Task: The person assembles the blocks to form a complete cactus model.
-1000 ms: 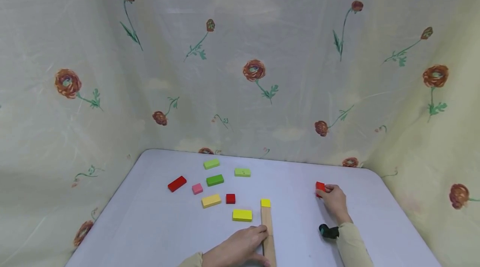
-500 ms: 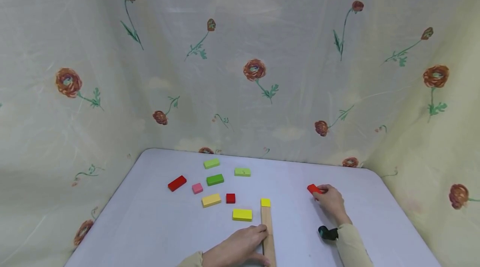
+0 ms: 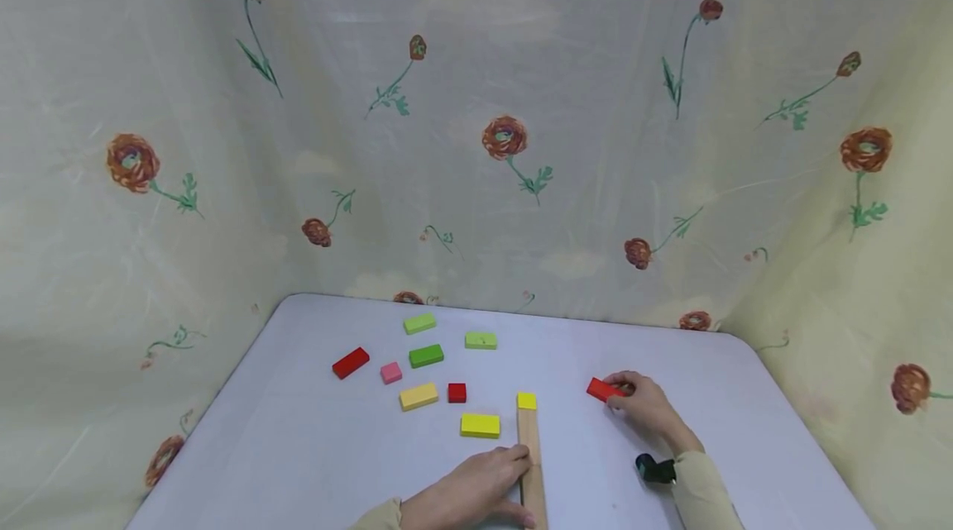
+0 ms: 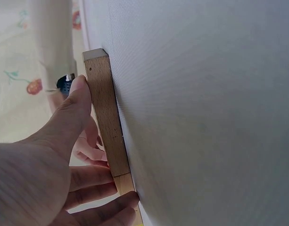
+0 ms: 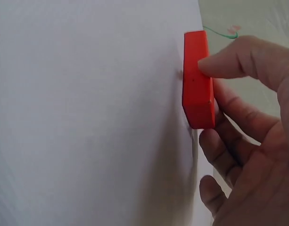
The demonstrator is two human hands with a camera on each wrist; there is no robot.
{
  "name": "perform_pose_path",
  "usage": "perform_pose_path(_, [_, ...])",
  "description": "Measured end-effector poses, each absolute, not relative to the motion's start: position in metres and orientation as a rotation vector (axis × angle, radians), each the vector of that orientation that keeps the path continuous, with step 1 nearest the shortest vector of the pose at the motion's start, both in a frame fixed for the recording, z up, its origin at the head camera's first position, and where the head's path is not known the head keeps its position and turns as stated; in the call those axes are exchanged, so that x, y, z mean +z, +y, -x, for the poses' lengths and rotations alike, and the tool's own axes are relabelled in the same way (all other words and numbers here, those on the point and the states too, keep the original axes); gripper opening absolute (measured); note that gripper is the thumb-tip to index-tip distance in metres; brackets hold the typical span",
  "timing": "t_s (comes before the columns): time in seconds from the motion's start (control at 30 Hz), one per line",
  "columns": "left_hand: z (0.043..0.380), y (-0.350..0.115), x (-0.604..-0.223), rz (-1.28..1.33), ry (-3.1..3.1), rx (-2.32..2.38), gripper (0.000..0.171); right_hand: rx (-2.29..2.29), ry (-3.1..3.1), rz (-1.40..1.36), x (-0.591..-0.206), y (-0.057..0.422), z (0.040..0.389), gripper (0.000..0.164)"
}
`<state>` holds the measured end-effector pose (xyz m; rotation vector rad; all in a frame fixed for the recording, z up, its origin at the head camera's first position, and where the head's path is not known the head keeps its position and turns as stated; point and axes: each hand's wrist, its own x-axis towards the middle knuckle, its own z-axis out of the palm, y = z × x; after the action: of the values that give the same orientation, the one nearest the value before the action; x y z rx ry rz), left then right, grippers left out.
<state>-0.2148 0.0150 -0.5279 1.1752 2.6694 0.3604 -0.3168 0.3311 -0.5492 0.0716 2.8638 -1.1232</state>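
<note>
In the head view my left hand (image 3: 476, 484) rests along a row of plain wooden blocks (image 3: 530, 439) on the table. A small yellow block (image 3: 527, 401) sits at the row's far end. The left wrist view shows the thumb against one long wooden block (image 4: 103, 108) and straight fingers laid across the row near a joint. To the right of the row, my right hand (image 3: 646, 408) pinches a red rectangular block (image 5: 195, 68) between thumb and fingers. In the right wrist view that block appears just off the white surface, though the exact height is hard to tell.
Left of the row lie a yellow block (image 3: 480, 426), a pale yellow one (image 3: 419, 397), a red cube (image 3: 457, 393), a pink cube (image 3: 390, 373), a dark red block (image 3: 351, 363) and several green blocks (image 3: 426, 355). A flowered curtain (image 3: 476, 207) surrounds the white table (image 3: 298, 447).
The right hand has carried the red block leftward towards the row and turned it from upright-looking to slanted. The left hand and the other blocks have stayed in place.
</note>
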Motion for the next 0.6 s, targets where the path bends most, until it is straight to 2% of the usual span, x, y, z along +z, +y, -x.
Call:
perform_pose_path(0.33, [0.215,0.017,-0.526,-1.148,2.667,0.329,0.079,-1.182,2.757,0.139,-0.547,0.312,0.307,0.03])
perform_pose_path(0.6, [0.216,0.018,-0.528,-1.105,2.649,0.35,0.079,-1.122,2.699,0.206,-0.546,0.293,0.302,0.029])
